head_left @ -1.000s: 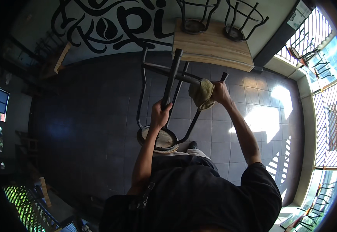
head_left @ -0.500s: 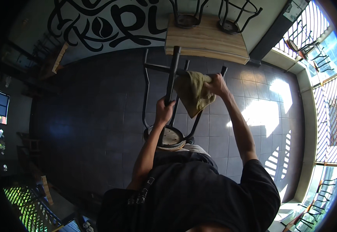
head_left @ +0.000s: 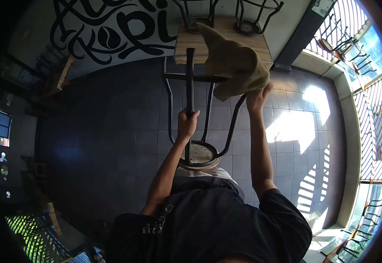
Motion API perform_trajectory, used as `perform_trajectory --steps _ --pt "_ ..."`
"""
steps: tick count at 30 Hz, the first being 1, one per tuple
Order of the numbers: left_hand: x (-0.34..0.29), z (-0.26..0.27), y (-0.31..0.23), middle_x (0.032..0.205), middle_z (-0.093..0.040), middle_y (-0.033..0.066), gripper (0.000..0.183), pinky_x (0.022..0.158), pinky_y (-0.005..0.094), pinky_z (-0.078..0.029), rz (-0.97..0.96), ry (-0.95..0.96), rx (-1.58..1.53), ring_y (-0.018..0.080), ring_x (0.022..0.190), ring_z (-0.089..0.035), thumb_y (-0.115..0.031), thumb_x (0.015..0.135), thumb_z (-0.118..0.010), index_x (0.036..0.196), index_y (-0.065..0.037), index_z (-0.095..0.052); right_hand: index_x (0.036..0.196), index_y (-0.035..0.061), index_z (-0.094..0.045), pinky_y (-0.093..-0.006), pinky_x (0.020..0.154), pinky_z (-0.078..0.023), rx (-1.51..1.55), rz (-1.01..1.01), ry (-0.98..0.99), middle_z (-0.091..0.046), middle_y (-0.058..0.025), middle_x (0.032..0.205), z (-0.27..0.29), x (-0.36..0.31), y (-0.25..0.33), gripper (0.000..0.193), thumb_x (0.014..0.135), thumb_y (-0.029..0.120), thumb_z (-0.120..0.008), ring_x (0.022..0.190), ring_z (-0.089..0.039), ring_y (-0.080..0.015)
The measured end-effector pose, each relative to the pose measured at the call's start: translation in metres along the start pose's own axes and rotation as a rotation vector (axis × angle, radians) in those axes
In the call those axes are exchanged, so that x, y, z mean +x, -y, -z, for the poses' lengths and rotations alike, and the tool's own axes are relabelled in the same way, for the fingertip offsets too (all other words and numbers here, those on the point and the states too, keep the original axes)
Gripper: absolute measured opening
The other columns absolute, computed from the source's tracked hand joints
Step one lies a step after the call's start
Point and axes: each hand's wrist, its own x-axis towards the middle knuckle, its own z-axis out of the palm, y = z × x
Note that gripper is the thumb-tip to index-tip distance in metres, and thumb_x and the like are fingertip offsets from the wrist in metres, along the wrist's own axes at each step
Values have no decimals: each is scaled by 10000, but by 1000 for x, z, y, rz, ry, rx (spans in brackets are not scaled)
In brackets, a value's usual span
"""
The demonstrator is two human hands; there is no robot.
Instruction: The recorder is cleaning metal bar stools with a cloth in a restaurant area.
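A stool (head_left: pixel 190 83) with dark metal legs is held upside down before me, its round seat (head_left: pixel 199 153) against my lap and its legs pointing away. My left hand (head_left: pixel 187 126) is wrapped round one of its legs. In my right hand (head_left: pixel 259 97) is an olive-green cloth (head_left: pixel 239 61), bunched at the grip and flaring out to the far left. The cloth hangs over the far ends of the stool's legs and hides part of them and of the crossbar.
Against the wall with black lettering stands a wooden table (head_left: pixel 226 44) bearing upturned stools (head_left: pixel 248 27). Dark tiled floor (head_left: pixel 99 131) spreads around me, sunlit at the right. Windows (head_left: pixel 371 131) with slats run along the right side, with more upturned stools beyond.
My right hand has pulled the cloth off the stool's crossbar and moved away and to the right; the cloth now swings out wide. My left hand keeps its hold on the leg.
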Motion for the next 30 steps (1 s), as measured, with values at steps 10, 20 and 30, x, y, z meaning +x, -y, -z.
perform_trajectory --steps 10,20,30 --pt "2 -63 -51 566 -424 -45 212 449 240 -340 13 33 -136 52 474 -405 -97 887 -577 710 -93 -460 1274 -7 -472 -336 962 -405 -202 -88 320 -539 -106 1195 88 -90 -16 558 842 292 -660 1122 -517 -209" --pt "11 -100 -56 652 -422 -37 120 528 217 -361 -13 112 -371 57 556 -414 -114 940 -525 853 -78 -451 936 12 -621 -383 752 -466 -228 -461 212 -629 -158 926 25 -197 -13 244 765 168 -699 832 -599 -331" --pt "37 -9 59 1231 -405 139 750 1054 525 -174 -310 -548 509 307 1226 -340 -560 823 -604 1308 -40 -364 1021 23 -660 -354 788 -494 -431 -595 317 -666 -127 945 67 -157 5 414 845 397 -647 871 -643 -244"
